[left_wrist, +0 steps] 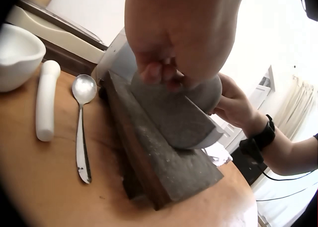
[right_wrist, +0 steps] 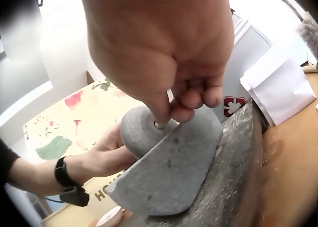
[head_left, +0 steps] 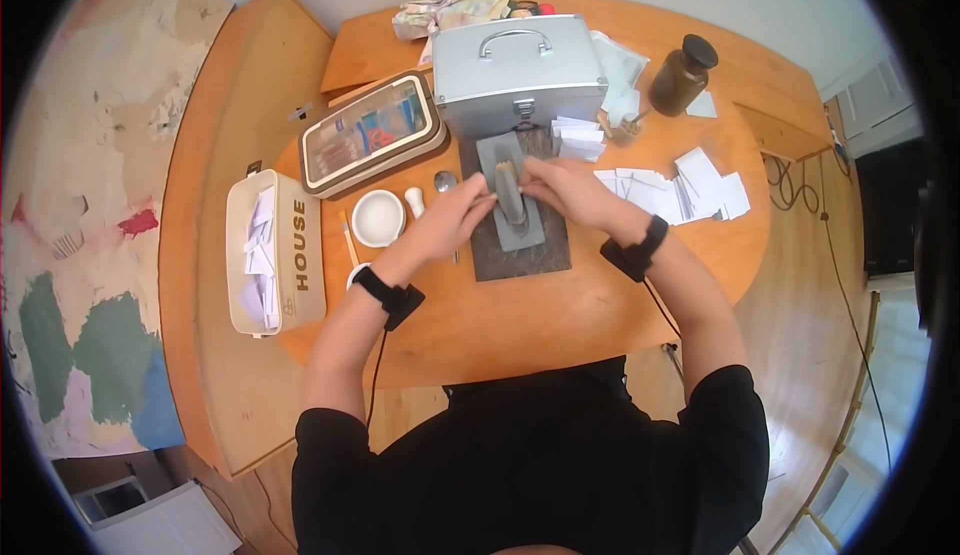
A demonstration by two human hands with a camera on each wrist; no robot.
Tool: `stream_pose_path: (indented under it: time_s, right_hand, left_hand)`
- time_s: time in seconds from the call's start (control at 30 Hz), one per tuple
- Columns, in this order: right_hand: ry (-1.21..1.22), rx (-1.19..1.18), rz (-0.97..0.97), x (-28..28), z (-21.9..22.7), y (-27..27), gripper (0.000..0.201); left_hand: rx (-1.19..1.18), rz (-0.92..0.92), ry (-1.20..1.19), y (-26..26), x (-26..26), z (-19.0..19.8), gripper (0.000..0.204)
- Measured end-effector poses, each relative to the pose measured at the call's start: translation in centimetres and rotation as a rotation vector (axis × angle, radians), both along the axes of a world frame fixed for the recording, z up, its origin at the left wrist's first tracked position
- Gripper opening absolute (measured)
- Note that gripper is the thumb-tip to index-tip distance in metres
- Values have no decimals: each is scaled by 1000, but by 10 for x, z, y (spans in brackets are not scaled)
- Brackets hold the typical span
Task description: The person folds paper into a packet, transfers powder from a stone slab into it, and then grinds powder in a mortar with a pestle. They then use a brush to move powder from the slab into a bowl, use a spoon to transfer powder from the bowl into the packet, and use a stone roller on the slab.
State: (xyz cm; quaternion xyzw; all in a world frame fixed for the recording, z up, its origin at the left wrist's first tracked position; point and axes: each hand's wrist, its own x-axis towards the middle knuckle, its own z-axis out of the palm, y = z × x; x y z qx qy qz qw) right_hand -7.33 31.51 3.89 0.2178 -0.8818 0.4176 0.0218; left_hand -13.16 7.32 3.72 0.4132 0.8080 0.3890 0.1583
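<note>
A grey stone grinding trough stands lengthwise on a dark stone slab, with a round grinding wheel upright in its groove. My left hand grips the wheel at its left side, fingers curled in at the hub. From the other side, my right hand pinches the wheel's hub between thumb and fingers, as the right wrist view shows on the grey wheel. The trough's curved end appears in the left wrist view. What lies inside the groove is mostly hidden.
Left of the slab are a spoon, a white pestle and a white mortar. Behind stands a silver case. White paper packets and a brown jar lie rightward; a HOUSE bin stands left.
</note>
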Motion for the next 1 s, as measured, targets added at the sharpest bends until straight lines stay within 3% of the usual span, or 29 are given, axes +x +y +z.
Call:
stream_pose_path:
  time_s: [0.1, 0.17, 0.2, 0.3, 0.4, 0.63, 0.67, 0.77, 0.87, 1.0]
  right_hand:
    - [-31, -58, -165, -23, -6, -1, 11]
    - [-24, -82, -163, -26, -8, 1, 12]
    - [-40, -85, -139, -18, -9, 0, 12]
    - [-138, -141, -33, 17, -3, -2, 12]
    - [-89, -84, -17, 25, 5, -4, 13]
    - [58, -36, -151, -29, -11, 2, 16]
    - [54, -21, -147, -27, -14, 1, 16]
    - [-100, -105, -63, 4, -4, -2, 13]
    - [-33, -43, -51, 26, -1, -6, 11]
    - [-36, 11, -168, -4, -8, -3, 13]
  left_hand:
    - [90, 80, -46, 10, -16, -3, 12]
    - [103, 137, -63, 15, -21, 1, 12]
    - [250, 95, -105, 15, -14, -12, 13]
    - [31, 35, -130, -6, 12, -6, 12]
    - [-11, -29, -131, -8, 17, 2, 12]
    - [310, 183, -142, 18, -30, -24, 10]
    - [190, 203, -128, 13, -27, -23, 10]
    - [227, 157, -200, 2, 11, -29, 10]
    - [269, 130, -158, -5, 33, -26, 11]
    - [155, 172, -65, 6, 1, -25, 11]
